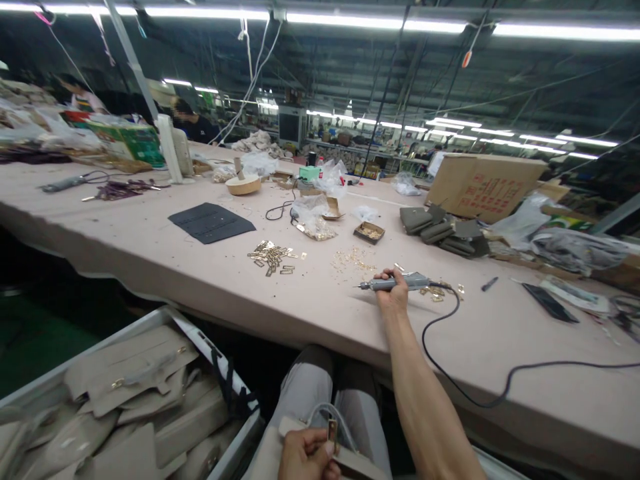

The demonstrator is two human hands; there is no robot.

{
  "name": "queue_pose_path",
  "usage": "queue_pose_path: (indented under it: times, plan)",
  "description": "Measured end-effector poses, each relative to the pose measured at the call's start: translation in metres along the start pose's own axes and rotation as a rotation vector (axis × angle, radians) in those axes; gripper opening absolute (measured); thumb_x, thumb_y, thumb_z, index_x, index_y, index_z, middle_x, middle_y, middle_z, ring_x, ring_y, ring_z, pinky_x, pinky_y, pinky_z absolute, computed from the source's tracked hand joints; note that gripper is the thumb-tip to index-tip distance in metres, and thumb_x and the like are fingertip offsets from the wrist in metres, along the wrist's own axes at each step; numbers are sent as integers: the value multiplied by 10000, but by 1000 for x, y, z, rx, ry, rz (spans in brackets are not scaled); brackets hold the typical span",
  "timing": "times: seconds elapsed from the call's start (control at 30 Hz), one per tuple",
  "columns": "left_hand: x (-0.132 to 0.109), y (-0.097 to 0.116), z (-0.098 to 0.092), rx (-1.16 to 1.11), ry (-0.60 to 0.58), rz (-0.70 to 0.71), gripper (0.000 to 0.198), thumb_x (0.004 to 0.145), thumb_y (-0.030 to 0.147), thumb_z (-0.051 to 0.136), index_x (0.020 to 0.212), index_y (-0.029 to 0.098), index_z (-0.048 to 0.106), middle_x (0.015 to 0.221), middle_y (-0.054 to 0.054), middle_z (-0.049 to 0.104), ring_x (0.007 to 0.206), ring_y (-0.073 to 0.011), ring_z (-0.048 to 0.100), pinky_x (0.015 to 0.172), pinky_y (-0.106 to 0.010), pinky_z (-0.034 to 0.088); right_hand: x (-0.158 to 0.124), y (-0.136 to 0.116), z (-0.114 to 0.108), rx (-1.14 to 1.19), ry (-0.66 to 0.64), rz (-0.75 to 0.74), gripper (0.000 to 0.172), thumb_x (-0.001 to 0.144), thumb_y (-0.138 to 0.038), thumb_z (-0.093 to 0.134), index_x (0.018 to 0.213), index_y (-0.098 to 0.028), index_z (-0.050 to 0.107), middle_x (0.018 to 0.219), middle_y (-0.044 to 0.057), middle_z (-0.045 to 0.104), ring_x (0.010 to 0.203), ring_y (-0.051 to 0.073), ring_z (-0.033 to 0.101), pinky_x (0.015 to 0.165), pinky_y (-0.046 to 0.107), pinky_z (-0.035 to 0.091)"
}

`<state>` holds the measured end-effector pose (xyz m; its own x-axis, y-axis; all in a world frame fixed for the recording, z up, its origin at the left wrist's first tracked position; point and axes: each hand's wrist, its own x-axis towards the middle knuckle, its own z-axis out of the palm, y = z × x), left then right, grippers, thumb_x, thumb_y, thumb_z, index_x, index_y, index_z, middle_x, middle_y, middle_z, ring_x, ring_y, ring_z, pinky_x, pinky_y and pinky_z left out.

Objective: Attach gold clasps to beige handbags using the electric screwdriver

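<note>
My right hand (393,291) reaches out over the pinkish table (165,267) and is closed around a grey electric screwdriver (395,283), which lies with its tip pointing left and a black cord (450,380) trailing to the right. Down at my lap, my left hand (306,456) is closed on a beige leather piece (350,461) with a small gold metal buckle (332,432) near the thumb. Loose gold fittings (274,257) lie in a heap on the table to the left of the tool, and small gold screws (353,259) are scattered just beyond it.
A bin (150,323) of beige leather parts stands at lower left. On the table are a black sheet (211,222), a small box of hardware (369,231), stacked grey pieces (440,230), a cardboard box (485,185) and plastic bags. People work at the far left.
</note>
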<state>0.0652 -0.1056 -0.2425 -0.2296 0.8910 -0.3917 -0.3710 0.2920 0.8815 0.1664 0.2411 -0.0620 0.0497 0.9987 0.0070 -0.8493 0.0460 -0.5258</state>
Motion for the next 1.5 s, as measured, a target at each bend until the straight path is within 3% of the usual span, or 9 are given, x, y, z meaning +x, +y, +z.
queue_pose_path:
  times: [0.1,0.23,0.3,0.43,0.53,0.7,1.1,1.37,1.5]
  plan:
    - [-13,17,4,26,-4,-4,417,711,419,803,855,30,770,640,-136,710,512,-140,648,476,-176,444,-42,-19,0,7,6,33,199,835,-197,689,882,-183,496,783,-40,566,577,64,505,650,260,551]
    - [-18,30,6,-48,-21,-53,388,736,262,765,1043,23,763,893,-168,770,652,-158,726,625,-200,573,-119,-40,-9,-19,-160,62,203,819,-175,716,847,-168,516,818,-11,572,597,63,476,645,247,511]
    - [-17,28,7,-82,-22,-103,423,742,238,760,1100,13,743,987,-188,766,700,-178,745,680,-237,610,-161,-46,-16,-81,-173,82,187,825,-171,708,826,-164,521,818,2,571,610,73,465,637,254,490]
    - [-19,25,9,-139,-20,-144,427,742,178,753,1119,-21,722,1007,-216,758,712,-193,755,703,-251,632,-235,-44,-42,-204,-193,107,132,855,-163,657,796,-161,540,803,23,560,619,97,460,622,270,442]
    - [-19,27,12,-164,-8,-143,412,749,148,751,1115,-38,716,961,-221,761,699,-195,755,678,-237,632,-264,-33,-63,-283,-224,75,78,878,-163,630,824,-173,575,821,35,574,614,108,467,628,291,428]
    - [-18,31,15,-184,20,-142,403,747,129,762,1108,-44,712,910,-213,763,664,-190,748,656,-238,633,-278,-17,-77,-366,-274,4,69,901,-142,621,857,-192,604,841,33,585,612,117,484,639,313,411]
    - [-18,28,16,-133,53,-85,349,781,154,735,1092,-4,721,818,-161,767,662,-197,750,676,-262,633,-289,1,-75,-478,-329,-48,91,914,-159,630,832,-182,597,818,30,578,646,135,519,660,336,415]
    - [-27,27,25,20,94,60,375,782,282,786,1081,60,744,992,-149,763,748,-214,743,675,-279,608,-290,-10,-68,-445,-257,-86,97,898,-156,622,812,-174,580,818,28,576,609,123,484,642,322,402]
    - [-32,28,28,306,162,204,209,838,290,732,982,144,768,879,-71,757,714,-186,718,630,-226,535,-289,-21,-65,-426,-224,-120,93,887,-148,605,801,-170,577,822,36,573,607,125,475,656,331,403]
